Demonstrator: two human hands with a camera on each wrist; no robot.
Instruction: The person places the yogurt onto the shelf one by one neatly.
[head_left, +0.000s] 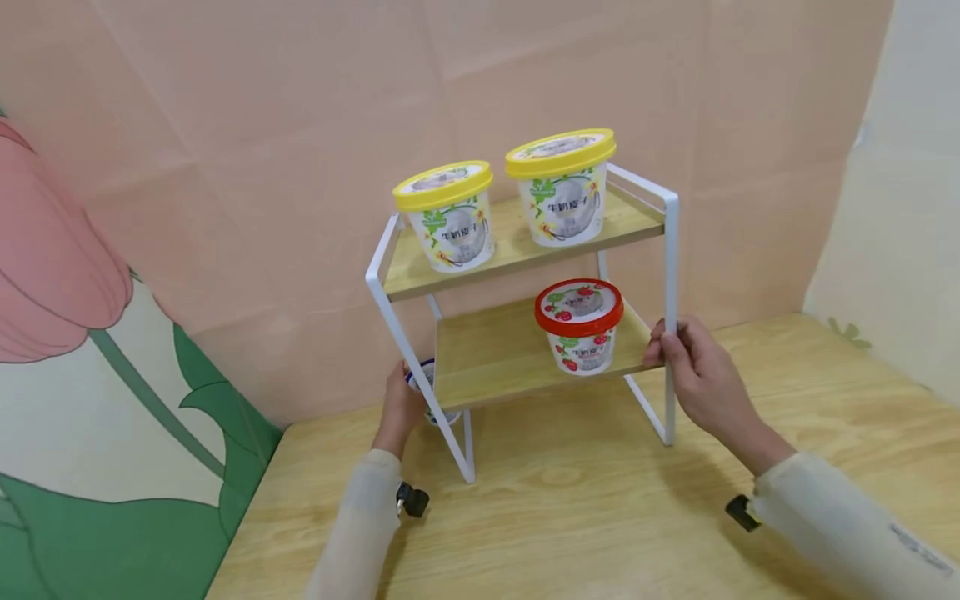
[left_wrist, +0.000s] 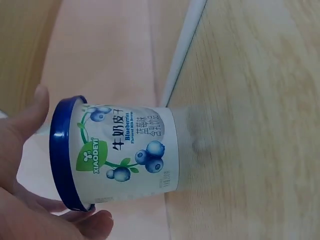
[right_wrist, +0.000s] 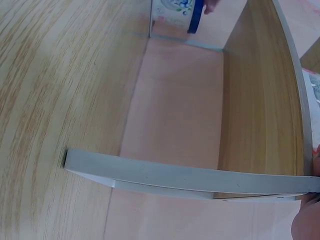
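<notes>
My right hand (head_left: pixel 701 371) grips the right upright of a small two-tier shelf (head_left: pixel 670 275) with white metal frames and wooden boards. Behind the shelf's left frame, my left hand (head_left: pixel 401 404) is close around the lid end of a white tub with a blue lid (left_wrist: pixel 125 150). The tub shows blueberries on its side and stands upright on the table. In the left wrist view the thumb is extended beside the lid, apart from it, and the other fingers are near its rim.
Two yellow-lidded tubs, one on the left (head_left: pixel 453 225) and one on the right (head_left: pixel 566 200), stand on the upper board. A red-lidded tub (head_left: pixel 581 333) stands on the lower board. The wooden table (head_left: pixel 555 517) meets a pink backdrop (head_left: pixel 262 208) behind the shelf.
</notes>
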